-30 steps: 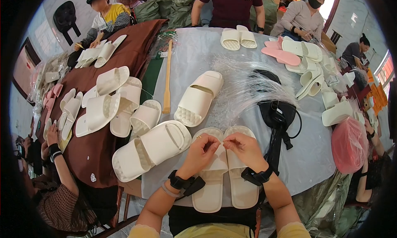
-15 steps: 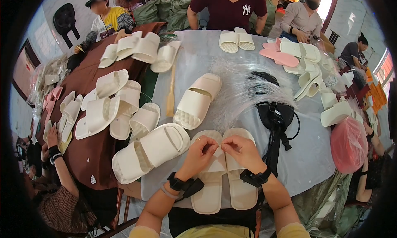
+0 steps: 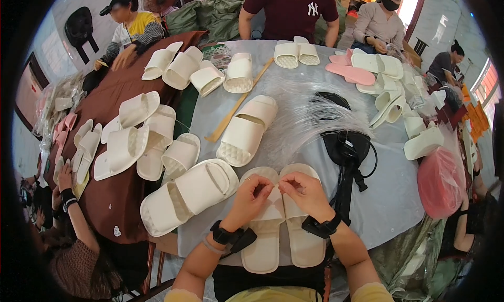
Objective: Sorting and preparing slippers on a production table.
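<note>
A pair of cream slide sandals (image 3: pixel 286 233) lies side by side at the near edge of the grey table (image 3: pixel 399 197), toes pointing away from me. My left hand (image 3: pixel 252 194) rests on the strap of the left sandal, fingers pinched together. My right hand (image 3: pixel 304 191) sits on the strap of the right sandal, fingertips also pinched and almost touching the left hand. Something small and thin seems held between the fingertips; I cannot tell what it is. Both wrists wear black bands.
A bundle of thin white plastic strands (image 3: pixel 310 113) and a black tool with a cord (image 3: pixel 346 149) lie just beyond my hands. More cream sandals (image 3: pixel 189 194) cover the grey table and a brown one (image 3: pixel 110 207). Pink sandals (image 3: pixel 349 71), a pink bag (image 3: pixel 441 178) and several seated people surround it.
My hands stayed pinched together over the sandal pair. At the far left, more cream sandals were set down on the table by another person.
</note>
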Available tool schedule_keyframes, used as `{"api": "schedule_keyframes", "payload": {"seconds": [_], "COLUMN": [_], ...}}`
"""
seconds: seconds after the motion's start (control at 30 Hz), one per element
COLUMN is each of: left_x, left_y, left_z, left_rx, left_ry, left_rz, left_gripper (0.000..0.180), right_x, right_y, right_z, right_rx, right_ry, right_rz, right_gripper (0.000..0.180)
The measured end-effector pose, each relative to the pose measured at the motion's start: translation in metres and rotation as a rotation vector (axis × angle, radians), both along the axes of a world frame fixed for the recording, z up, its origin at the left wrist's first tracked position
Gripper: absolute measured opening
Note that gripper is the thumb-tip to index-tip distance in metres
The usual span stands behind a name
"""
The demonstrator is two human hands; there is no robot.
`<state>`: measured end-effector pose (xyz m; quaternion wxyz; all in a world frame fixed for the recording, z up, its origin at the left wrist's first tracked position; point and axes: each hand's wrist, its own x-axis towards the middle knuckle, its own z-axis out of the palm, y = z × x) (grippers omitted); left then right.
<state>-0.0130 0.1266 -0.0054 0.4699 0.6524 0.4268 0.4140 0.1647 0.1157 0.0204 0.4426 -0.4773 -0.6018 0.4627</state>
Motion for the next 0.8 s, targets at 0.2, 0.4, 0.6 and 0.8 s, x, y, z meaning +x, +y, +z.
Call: {"api": "schedule_keyframes", "payload": {"seconds": [0.2, 0.4, 0.6, 0.8], "left_x": [-0.0013, -0.0007, -0.0005, -0.0002], "left_y": [0.0007, -0.0002, -0.0004, 0.0002], "left_z": [-0.0008, 0.0050, 0.0055, 0.0043], "left_rx": [-0.050, -0.045, -0.049, -0.031], "left_ry": [-0.012, -0.031, -0.028, -0.009], "left_rz": [-0.004, -0.016, -0.001, 0.012], "left_gripper": [0.008, 0.008, 0.008, 0.007], "right_x": [0.0021, 0.0036, 0.0040, 0.0031], "right_y": [0.0014, 0.0028, 0.0035, 0.0022], "right_z": [0.0032, 0.0019, 0.0013, 0.0066], "right_rx": [0.040, 0.062, 0.027, 0.026], "right_ry": [-0.051, -0.074, -0.051, -0.128], "right_rz": [0.014, -0.011, -0.004, 0.045], "right_gripper": [0.012, 0.010, 0.011, 0.011]}}
